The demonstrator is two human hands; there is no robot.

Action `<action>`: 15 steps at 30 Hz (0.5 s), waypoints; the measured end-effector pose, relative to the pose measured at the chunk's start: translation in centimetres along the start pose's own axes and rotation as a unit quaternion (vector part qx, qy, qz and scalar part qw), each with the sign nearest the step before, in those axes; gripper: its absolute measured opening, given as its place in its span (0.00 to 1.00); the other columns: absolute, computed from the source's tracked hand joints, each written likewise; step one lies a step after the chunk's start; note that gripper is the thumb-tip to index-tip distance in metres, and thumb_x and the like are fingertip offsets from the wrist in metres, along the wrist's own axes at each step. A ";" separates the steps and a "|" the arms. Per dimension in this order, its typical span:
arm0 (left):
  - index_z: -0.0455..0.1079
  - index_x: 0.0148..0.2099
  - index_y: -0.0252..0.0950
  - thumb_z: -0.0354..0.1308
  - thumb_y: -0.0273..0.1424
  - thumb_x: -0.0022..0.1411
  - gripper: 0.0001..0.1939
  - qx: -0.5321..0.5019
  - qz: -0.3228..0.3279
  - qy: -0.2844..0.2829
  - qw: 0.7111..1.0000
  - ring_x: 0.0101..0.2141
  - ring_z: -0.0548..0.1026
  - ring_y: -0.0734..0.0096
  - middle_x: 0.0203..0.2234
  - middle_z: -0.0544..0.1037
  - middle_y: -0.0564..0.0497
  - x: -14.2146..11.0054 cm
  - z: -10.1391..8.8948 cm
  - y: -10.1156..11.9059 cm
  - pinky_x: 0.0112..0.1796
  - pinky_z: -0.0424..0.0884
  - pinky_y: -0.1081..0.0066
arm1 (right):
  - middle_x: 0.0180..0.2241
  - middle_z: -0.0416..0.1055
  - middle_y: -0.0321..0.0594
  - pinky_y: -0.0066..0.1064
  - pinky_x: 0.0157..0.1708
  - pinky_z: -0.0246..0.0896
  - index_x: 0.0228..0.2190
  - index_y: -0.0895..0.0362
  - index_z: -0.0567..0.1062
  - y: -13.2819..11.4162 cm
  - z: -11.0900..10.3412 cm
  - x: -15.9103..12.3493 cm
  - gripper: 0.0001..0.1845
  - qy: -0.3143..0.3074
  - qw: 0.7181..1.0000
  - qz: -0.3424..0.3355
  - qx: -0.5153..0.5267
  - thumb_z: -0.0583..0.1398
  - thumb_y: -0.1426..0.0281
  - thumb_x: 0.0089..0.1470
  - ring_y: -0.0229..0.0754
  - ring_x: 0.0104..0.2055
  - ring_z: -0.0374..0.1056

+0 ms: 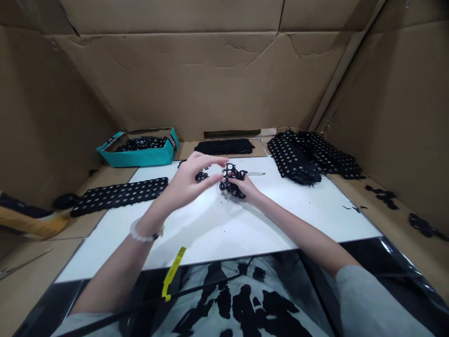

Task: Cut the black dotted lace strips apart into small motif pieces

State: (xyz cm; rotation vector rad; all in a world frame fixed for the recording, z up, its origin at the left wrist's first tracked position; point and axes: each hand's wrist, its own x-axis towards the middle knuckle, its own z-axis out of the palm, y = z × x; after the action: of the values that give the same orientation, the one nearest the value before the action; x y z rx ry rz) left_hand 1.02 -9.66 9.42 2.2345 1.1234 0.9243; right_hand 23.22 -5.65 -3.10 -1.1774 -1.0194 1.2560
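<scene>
Gripping the black openwork lace piece in your right hand, fingers closed around it, you have it bunched just above the white board, close to a slim metal blade that pokes out beyond it. That closeness looks like the main risk: a loop of the lace could catch on the edge and tear if you pull sideways. Your left hand is open, fingers spread and reaching toward the lace, with a small black scrap just beneath it; you can't tell from this view whether they touch. Tugging with both hands could stretch the thin holes apart. A polka-dot mesh strip and a heaped pile of mesh lie nearby, so a careless sweep of your forearm could drag them, and loose black bits could get mixed in.
</scene>
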 end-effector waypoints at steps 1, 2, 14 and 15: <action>0.77 0.46 0.39 0.60 0.46 0.57 0.20 0.026 -0.007 -0.016 1.000 0.46 0.74 0.51 0.40 0.80 0.46 1.7 1.2 -1.1 0.43 0.70 0.60 | 0.32 0.79 0.41 0.38 0.41 0.70 0.39 0.57 0.74 -0.1 0.0 0.0 0.16 0.002 1.000 0.005 0.011 0.65 0.69 0.46 0.46 0.38 0.76; 0.78 0.43 0.37 0.60 0.46 0.56 0.19 0.047 -0.024 -0.047 0.997 0.42 0.75 0.54 0.39 0.81 0.46 3.1 2.4 -2.4 0.42 0.70 0.62 | 0.32 0.79 0.41 0.38 0.41 0.70 0.40 0.57 0.74 -0.2 0.0 0.0 0.17 0.005 1.000 0.010 0.024 0.65 0.68 0.45 0.46 0.38 0.76; 0.74 0.38 0.33 0.68 0.45 0.48 0.22 -0.140 -0.097 0.097 0.981 0.24 0.71 0.74 0.30 0.77 0.47 3.5 5.4 -3.7 0.24 0.66 0.74 | 0.35 0.79 0.39 0.38 0.44 0.69 0.39 0.57 0.74 -0.7 0.0 -0.1 0.18 0.030 0.996 -0.008 0.078 0.66 0.68 0.42 0.46 0.41 0.75; 0.74 0.38 0.34 0.66 0.45 0.51 0.20 -0.162 -0.052 0.130 0.977 0.24 0.71 0.75 0.29 0.77 0.48 3.2 4.9 -1.5 0.23 0.66 0.74 | 0.35 0.79 0.40 0.38 0.44 0.69 0.39 0.57 0.74 -0.6 0.0 -0.2 0.18 0.029 0.997 -0.011 0.070 0.66 0.67 0.42 0.46 0.42 0.75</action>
State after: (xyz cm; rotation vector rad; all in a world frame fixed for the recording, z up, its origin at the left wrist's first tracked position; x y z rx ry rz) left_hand 5.23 -6.69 6.32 1.8141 1.0956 1.2818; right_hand 23.30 -5.81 -2.47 -1.0851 -0.8862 1.2479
